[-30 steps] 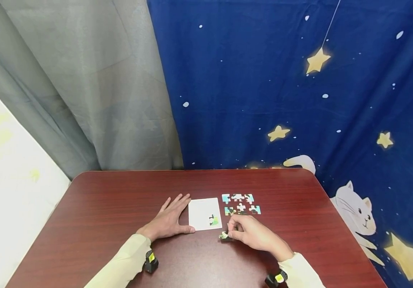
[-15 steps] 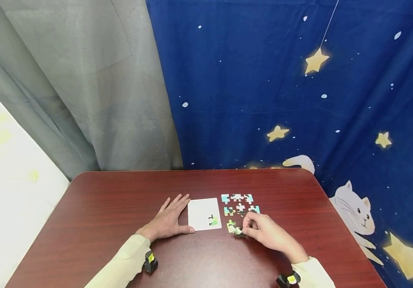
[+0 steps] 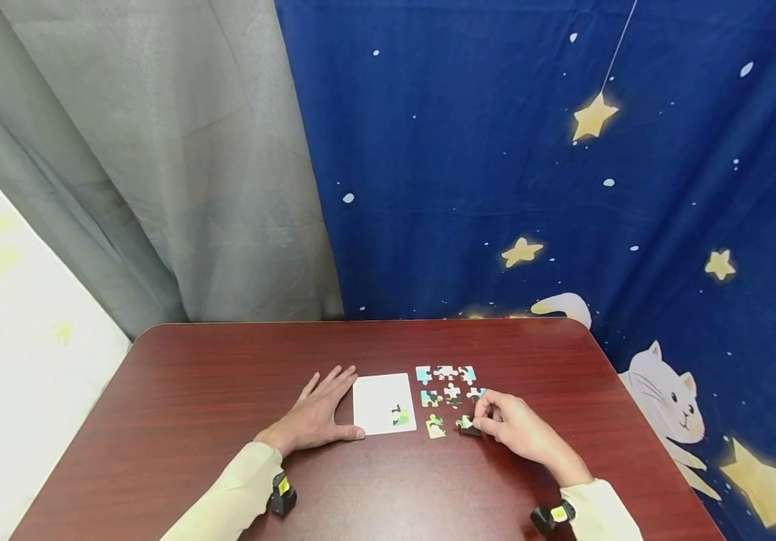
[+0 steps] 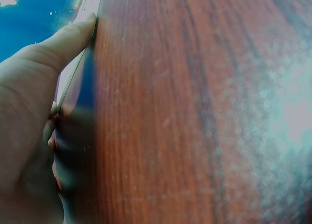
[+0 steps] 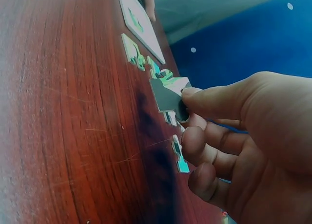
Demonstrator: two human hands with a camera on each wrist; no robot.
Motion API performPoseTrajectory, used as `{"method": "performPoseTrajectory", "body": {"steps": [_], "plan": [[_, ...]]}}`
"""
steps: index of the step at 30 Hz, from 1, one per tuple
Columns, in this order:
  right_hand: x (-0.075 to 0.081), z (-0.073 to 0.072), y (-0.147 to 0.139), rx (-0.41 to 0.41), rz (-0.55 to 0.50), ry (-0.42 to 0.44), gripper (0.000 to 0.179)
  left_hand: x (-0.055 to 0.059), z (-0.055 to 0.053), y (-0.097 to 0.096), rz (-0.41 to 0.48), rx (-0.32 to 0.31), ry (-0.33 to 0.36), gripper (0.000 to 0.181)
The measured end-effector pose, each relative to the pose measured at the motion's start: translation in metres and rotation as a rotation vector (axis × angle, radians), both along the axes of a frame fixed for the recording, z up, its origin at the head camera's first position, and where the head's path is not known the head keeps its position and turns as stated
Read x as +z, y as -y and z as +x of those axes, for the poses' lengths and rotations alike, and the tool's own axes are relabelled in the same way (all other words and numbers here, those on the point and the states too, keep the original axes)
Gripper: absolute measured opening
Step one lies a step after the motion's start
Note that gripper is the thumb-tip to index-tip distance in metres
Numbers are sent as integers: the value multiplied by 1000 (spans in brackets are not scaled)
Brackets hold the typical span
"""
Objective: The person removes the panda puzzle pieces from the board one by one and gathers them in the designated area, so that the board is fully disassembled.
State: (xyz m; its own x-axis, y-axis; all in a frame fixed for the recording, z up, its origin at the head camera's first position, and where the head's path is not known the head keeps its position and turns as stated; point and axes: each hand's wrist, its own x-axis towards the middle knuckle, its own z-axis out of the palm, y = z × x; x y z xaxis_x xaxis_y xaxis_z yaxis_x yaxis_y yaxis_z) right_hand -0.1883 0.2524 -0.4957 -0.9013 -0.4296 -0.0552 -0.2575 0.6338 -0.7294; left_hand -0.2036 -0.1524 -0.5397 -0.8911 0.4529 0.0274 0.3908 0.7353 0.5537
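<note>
My right hand (image 3: 523, 430) pinches a black, white and green jigsaw puzzle piece (image 5: 167, 95) between thumb and fingers. In the right wrist view the piece is tilted, close over the table. Left of it lies a green and white puzzle piece (image 3: 436, 427). My left hand (image 3: 320, 415) rests at the left side of a white square puzzle board (image 3: 377, 391), fingers spread and straight, with thumb (image 4: 63, 44) and fingertips at its edge. One black, white and green piece (image 3: 400, 414) sits in the board's lower right corner.
Several puzzle pieces (image 3: 445, 372) lie in two rows right of the board, on the dark red table (image 3: 225, 376). My right fingers partly cover one blue piece (image 3: 474, 392). Behind the table hang grey (image 3: 246, 188) and blue starry curtains (image 3: 428, 188).
My right hand has moved to the right along the table, carrying the pinched puzzle piece, which uncovers the green and white piece. The left hand has stayed in place.
</note>
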Motion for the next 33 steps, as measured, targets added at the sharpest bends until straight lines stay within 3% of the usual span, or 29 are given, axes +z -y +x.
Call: {"method": "performPoseTrajectory", "body": {"steps": [8, 21, 33], "plan": [[-6, -6, 5, -11, 30, -2, 11, 7, 1, -2, -73, -1, 39, 109], [-7, -12, 12, -93, 51, -101, 12, 10, 2, -2, -67, -7, 27, 109], [-2, -21, 34, 0, 42, -107, 11, 9, 2, -1, -70, 0, 24, 110]]}}
